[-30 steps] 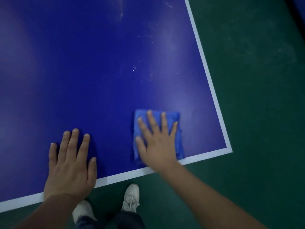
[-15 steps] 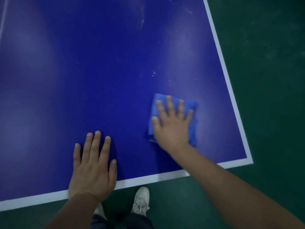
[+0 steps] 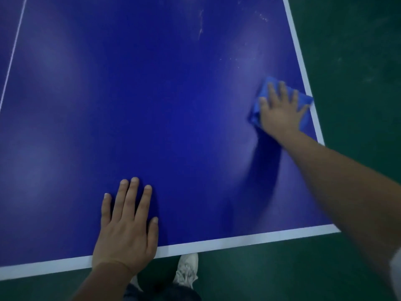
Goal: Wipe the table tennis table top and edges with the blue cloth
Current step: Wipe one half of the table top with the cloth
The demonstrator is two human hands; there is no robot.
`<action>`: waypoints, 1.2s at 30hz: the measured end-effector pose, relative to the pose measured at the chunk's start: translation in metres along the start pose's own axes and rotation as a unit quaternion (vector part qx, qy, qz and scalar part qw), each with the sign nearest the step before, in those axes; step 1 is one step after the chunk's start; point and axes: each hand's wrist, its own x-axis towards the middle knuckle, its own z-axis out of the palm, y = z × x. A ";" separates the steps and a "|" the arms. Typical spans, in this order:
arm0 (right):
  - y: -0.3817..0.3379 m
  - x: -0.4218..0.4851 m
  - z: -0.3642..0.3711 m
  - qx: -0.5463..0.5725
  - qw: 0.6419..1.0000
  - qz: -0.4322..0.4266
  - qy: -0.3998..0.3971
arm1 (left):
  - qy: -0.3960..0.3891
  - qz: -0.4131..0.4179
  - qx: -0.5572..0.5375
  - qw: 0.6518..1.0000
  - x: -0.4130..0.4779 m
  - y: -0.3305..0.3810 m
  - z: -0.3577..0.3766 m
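The dark blue table tennis table top (image 3: 165,109) fills most of the view, with a white line along its near edge (image 3: 217,243) and right edge (image 3: 298,53). My right hand (image 3: 280,109) lies flat with spread fingers on the folded blue cloth (image 3: 303,98), pressing it against the top beside the right edge; a corner of the cloth reaches the white line. My left hand (image 3: 127,231) rests flat on the top near the near edge, holding nothing. Pale dust streaks (image 3: 200,25) show on the far part of the top.
Green floor (image 3: 358,61) lies to the right of the table and below its near edge. My white shoes (image 3: 187,270) stand on it just under the near edge. A thin white centre line (image 3: 13,51) runs up the far left.
My right hand has slid the cloth away from the near edge, forward and to the right, up to the right side line. The left hand has stayed planted flat.
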 end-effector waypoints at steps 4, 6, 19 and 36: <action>0.012 -0.010 -0.002 0.036 0.996 0.077 0.014 | 0.003 0.004 -0.006 1.000 0.002 0.000 0.001; -0.018 -0.049 0.011 -0.001 1.000 -0.021 0.020 | 0.007 0.007 -0.007 1.000 0.002 -0.001 0.003; 0.072 -0.007 -0.003 0.033 0.999 0.001 0.012 | 0.018 0.006 0.003 1.000 0.001 -0.001 0.004; -0.007 -0.150 0.032 -0.022 0.995 -0.094 0.025 | 0.013 -0.004 -0.001 1.000 0.002 0.002 0.000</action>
